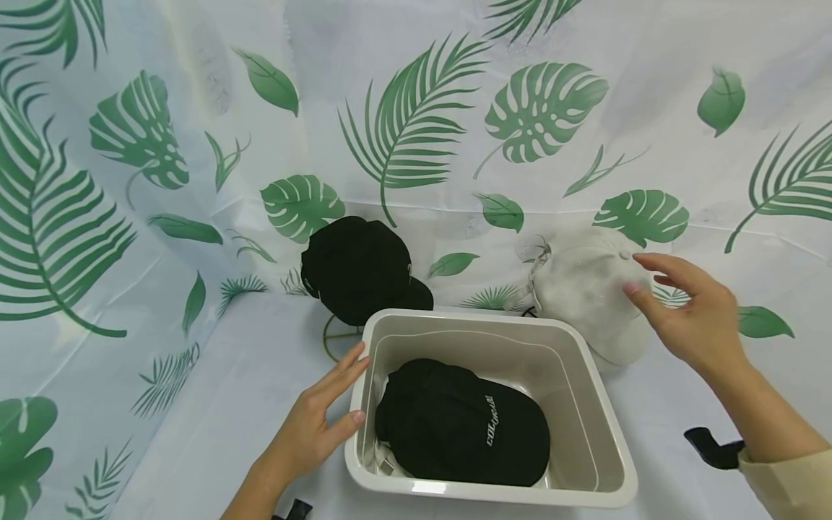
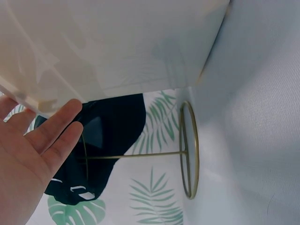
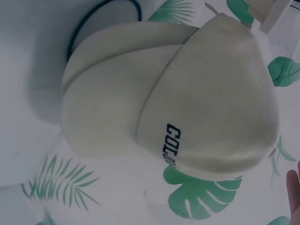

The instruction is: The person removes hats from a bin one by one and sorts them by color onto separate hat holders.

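Observation:
My left hand (image 1: 315, 426) rests its straight fingers against the left rim of a beige plastic bin (image 1: 601, 404). In that bin lies a black baseball cap (image 1: 448, 426) with white lettering on its front, brim to the right. A pale item peeks out under its left side. My right hand (image 1: 698, 314) hovers beside the crown of an off-white cap (image 1: 572, 278), thumb and index finger spread near its top button. The right wrist view shows the off-white cap (image 3: 211, 103) with dark lettering, and fingers (image 3: 293, 192) apart from it at the edge.
Behind the bin, a second black cap (image 1: 357, 271) hangs on a gold wire stand (image 2: 185, 150) with a round base. A leaf-printed white sheet (image 1: 429, 22) covers the back and left side. A dark strap (image 1: 715, 449) shows by the right wrist.

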`<move>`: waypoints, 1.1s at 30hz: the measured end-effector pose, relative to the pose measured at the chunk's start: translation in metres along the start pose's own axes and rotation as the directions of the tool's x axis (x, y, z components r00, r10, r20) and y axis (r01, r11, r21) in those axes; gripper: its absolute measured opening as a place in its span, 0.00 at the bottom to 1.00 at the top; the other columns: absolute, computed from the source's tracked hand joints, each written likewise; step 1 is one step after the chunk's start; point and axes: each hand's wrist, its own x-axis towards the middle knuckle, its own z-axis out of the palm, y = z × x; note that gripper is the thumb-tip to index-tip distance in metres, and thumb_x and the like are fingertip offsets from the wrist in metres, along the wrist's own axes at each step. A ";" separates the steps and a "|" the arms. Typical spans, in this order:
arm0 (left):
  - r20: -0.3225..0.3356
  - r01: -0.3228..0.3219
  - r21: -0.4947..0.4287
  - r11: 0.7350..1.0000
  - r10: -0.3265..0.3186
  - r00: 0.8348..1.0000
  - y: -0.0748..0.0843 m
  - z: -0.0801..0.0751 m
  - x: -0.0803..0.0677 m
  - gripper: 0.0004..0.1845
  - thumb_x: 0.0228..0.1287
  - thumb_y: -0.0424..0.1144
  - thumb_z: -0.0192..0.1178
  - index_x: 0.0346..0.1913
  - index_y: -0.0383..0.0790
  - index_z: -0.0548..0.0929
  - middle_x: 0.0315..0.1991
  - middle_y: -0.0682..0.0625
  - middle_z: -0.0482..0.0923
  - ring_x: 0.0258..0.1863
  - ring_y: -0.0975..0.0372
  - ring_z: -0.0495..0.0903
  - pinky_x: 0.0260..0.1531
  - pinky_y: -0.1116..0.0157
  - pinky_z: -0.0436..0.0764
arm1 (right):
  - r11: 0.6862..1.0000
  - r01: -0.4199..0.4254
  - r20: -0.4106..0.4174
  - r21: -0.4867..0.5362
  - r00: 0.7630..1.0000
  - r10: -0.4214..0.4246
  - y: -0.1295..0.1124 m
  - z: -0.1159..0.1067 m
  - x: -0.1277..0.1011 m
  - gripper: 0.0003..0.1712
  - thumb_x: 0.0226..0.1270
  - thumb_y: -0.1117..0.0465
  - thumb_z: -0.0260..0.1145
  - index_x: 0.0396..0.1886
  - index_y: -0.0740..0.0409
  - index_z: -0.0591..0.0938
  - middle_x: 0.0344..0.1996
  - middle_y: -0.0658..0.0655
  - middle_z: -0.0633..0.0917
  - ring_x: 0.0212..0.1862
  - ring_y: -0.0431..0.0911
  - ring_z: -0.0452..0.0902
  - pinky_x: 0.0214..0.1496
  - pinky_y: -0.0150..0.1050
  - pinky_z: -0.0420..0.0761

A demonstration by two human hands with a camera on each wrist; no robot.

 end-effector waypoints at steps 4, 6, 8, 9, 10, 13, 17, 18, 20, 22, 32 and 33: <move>0.002 0.002 -0.002 1.000 -0.002 1.000 0.000 0.000 0.000 0.37 0.67 0.35 0.62 0.80 0.45 0.68 0.83 0.50 0.56 0.79 0.53 0.63 0.74 0.54 0.67 | 0.998 0.057 0.021 -0.019 0.998 -0.056 -0.006 0.002 -0.002 0.30 0.51 0.76 0.78 0.58 0.63 0.87 0.55 0.21 0.79 0.52 0.19 0.73 0.56 0.17 0.67; 0.002 -0.001 -0.002 1.000 0.001 1.000 0.000 0.000 0.000 0.37 0.67 0.35 0.62 0.80 0.45 0.68 0.83 0.50 0.56 0.79 0.52 0.63 0.74 0.54 0.67 | 0.996 0.089 0.039 -0.023 0.995 -0.088 -0.010 0.003 -0.003 0.30 0.51 0.73 0.79 0.59 0.63 0.87 0.58 0.22 0.78 0.55 0.19 0.72 0.59 0.18 0.66; 0.001 -0.003 -0.001 1.000 0.003 1.000 -0.001 0.000 0.000 0.37 0.67 0.35 0.62 0.80 0.45 0.68 0.83 0.50 0.56 0.79 0.53 0.63 0.74 0.54 0.67 | 0.992 0.126 0.061 -0.024 0.990 -0.125 -0.014 0.004 -0.003 0.30 0.53 0.70 0.80 0.60 0.63 0.86 0.60 0.23 0.77 0.61 0.20 0.71 0.63 0.19 0.65; 0.000 -0.005 -0.001 1.000 0.005 1.000 -0.001 0.000 0.000 0.37 0.67 0.35 0.62 0.80 0.45 0.68 0.83 0.50 0.56 0.79 0.52 0.63 0.74 0.54 0.67 | 0.990 0.142 0.069 -0.023 0.988 -0.141 -0.015 0.005 -0.004 0.31 0.54 0.68 0.80 0.60 0.63 0.86 0.61 0.23 0.77 0.63 0.21 0.70 0.65 0.20 0.65; 0.000 -0.007 -0.001 1.000 0.007 1.000 -0.001 0.000 0.000 0.37 0.67 0.35 0.62 0.80 0.45 0.68 0.83 0.50 0.56 0.79 0.52 0.63 0.74 0.55 0.67 | 0.989 0.149 0.079 -0.023 0.986 -0.147 -0.017 0.005 -0.004 0.31 0.55 0.66 0.81 0.61 0.63 0.86 0.62 0.24 0.76 0.65 0.22 0.69 0.66 0.20 0.64; -0.001 -0.013 -0.004 1.000 0.013 1.000 -0.002 0.000 0.000 0.37 0.67 0.35 0.62 0.80 0.44 0.68 0.83 0.50 0.56 0.79 0.52 0.63 0.74 0.57 0.66 | 0.983 0.182 0.099 -0.011 0.979 -0.180 -0.021 0.008 -0.006 0.31 0.56 0.62 0.81 0.61 0.62 0.86 0.63 0.27 0.77 0.68 0.24 0.68 0.69 0.22 0.63; -0.002 -0.012 -0.003 1.000 0.012 1.000 -0.002 0.000 0.000 0.37 0.67 0.35 0.62 0.80 0.44 0.68 0.83 0.49 0.56 0.79 0.52 0.63 0.74 0.56 0.67 | 0.974 0.226 0.128 0.023 0.965 -0.227 -0.025 0.012 -0.008 0.32 0.58 0.56 0.80 0.62 0.63 0.85 0.64 0.33 0.79 0.69 0.27 0.68 0.70 0.23 0.63; -0.001 -0.011 -0.002 1.000 0.011 1.000 -0.002 0.000 0.000 0.37 0.67 0.36 0.62 0.80 0.44 0.68 0.83 0.50 0.56 0.79 0.52 0.63 0.74 0.55 0.67 | 0.970 0.240 0.133 0.035 0.961 -0.243 -0.026 0.014 -0.009 0.33 0.60 0.52 0.79 0.62 0.63 0.85 0.64 0.36 0.80 0.69 0.27 0.69 0.70 0.23 0.64; 0.000 -0.006 -0.002 1.000 0.006 1.000 -0.001 0.000 0.000 0.37 0.67 0.36 0.62 0.80 0.44 0.68 0.83 0.50 0.56 0.79 0.52 0.63 0.73 0.53 0.68 | 0.963 0.266 0.143 0.053 0.952 -0.271 -0.029 0.018 -0.010 0.35 0.64 0.44 0.77 0.62 0.63 0.85 0.64 0.40 0.81 0.69 0.28 0.69 0.70 0.24 0.64; 0.003 -0.002 -0.002 1.000 0.002 1.000 -0.002 0.000 0.000 0.37 0.67 0.36 0.62 0.80 0.44 0.68 0.83 0.50 0.56 0.79 0.52 0.63 0.73 0.52 0.68 | 0.956 0.285 0.150 0.070 0.945 -0.292 -0.031 0.021 -0.011 0.38 0.66 0.38 0.73 0.62 0.63 0.85 0.64 0.44 0.82 0.69 0.29 0.70 0.70 0.24 0.64; -0.001 -0.012 0.002 1.000 0.012 1.000 -0.002 0.002 -0.001 0.37 0.67 0.36 0.61 0.80 0.44 0.68 0.83 0.50 0.56 0.79 0.52 0.63 0.73 0.51 0.68 | 0.941 0.307 0.234 0.145 0.913 -0.334 -0.045 0.036 -0.022 0.44 0.65 0.33 0.71 0.69 0.59 0.81 0.68 0.50 0.81 0.73 0.35 0.69 0.73 0.26 0.63; -0.001 -0.012 0.002 1.000 0.012 1.000 -0.002 0.002 -0.001 0.37 0.67 0.36 0.61 0.80 0.44 0.68 0.83 0.50 0.56 0.79 0.52 0.63 0.72 0.51 0.69 | 0.938 0.311 0.243 0.153 0.908 -0.341 -0.047 0.038 -0.022 0.44 0.65 0.32 0.71 0.70 0.58 0.80 0.68 0.51 0.81 0.73 0.35 0.69 0.73 0.27 0.62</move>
